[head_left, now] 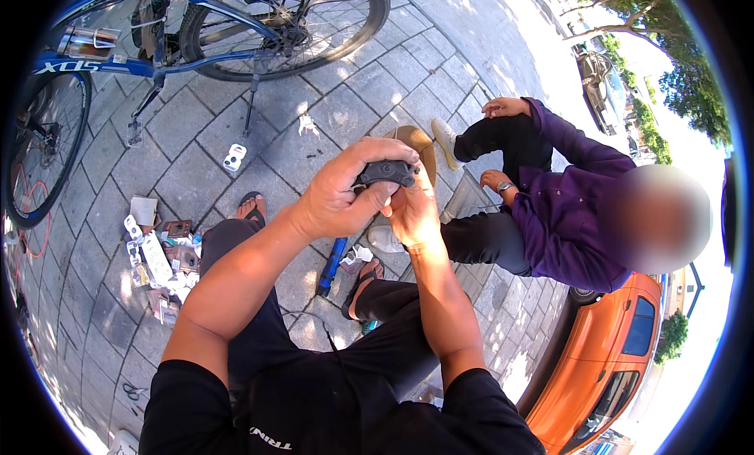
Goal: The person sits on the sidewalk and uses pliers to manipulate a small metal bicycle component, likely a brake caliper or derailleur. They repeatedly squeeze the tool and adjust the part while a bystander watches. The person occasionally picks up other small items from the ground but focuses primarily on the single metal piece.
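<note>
Both hands are raised in front of my body, close together around a small black part (pixel 386 173) with rounded edges and bolt-like spots, which looks like a bike brake caliper. My left hand (pixel 334 180) grips it from the left, fingers curled over its top and thumb pressed along its lower side. From the right, my right hand (pixel 414 211) closes on its right end. The fingers hide part of it, so its underside cannot be made out.
A blue bicycle (pixel 212 62) stands at the upper left. Packages and small parts (pixel 161 255) lie on the paving at left, with scissors (pixel 133 391) nearer. A blue tube (pixel 333 266) lies between my feet. A person in purple (pixel 558 211) sits at right, before an orange car (pixel 593 369).
</note>
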A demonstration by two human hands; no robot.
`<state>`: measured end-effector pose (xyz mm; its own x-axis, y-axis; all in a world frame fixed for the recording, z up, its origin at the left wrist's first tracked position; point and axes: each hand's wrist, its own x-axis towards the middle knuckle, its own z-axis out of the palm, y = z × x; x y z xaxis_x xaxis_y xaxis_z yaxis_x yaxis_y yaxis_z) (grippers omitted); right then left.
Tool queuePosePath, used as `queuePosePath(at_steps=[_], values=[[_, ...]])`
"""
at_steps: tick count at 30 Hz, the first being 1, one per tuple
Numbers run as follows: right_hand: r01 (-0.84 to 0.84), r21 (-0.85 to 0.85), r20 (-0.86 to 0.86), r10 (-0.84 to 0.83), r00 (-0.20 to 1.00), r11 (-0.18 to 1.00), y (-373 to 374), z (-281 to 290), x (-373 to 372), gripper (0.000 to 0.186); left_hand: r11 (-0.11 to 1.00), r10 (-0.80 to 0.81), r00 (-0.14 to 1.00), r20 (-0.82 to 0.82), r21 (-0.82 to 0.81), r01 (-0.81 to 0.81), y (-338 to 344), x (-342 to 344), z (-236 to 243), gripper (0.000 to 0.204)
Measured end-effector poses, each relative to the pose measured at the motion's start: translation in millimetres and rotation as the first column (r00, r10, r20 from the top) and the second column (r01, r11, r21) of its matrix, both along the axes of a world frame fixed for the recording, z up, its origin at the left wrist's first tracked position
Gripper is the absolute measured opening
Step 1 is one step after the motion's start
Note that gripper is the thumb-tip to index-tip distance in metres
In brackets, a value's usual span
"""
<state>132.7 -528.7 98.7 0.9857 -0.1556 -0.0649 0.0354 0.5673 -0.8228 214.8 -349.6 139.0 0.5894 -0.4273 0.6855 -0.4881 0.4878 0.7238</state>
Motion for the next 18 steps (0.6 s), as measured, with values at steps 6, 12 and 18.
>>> queuePosePath(at_steps=[6,12,18], values=[[0.010,0.022,-0.024,-0.010,1.000,1.000,-2,-4,-2,0.049,1.000,-0.010,0.999,0.040,0.000,0.010,0,-1,2,0.050],[0.024,-0.024,-0.039,-0.025,0.999,0.999,2,-3,2,0.049,0.999,0.034,0.998,0.045,0.021,-0.034,1,-1,1,0.047],[0.112,-0.515,0.145,-0.043,0.988,0.850,15,14,-6,0.057,0.992,-0.077,0.777,-0.624,-0.125,-0.002,-5,14,-5,0.040]])
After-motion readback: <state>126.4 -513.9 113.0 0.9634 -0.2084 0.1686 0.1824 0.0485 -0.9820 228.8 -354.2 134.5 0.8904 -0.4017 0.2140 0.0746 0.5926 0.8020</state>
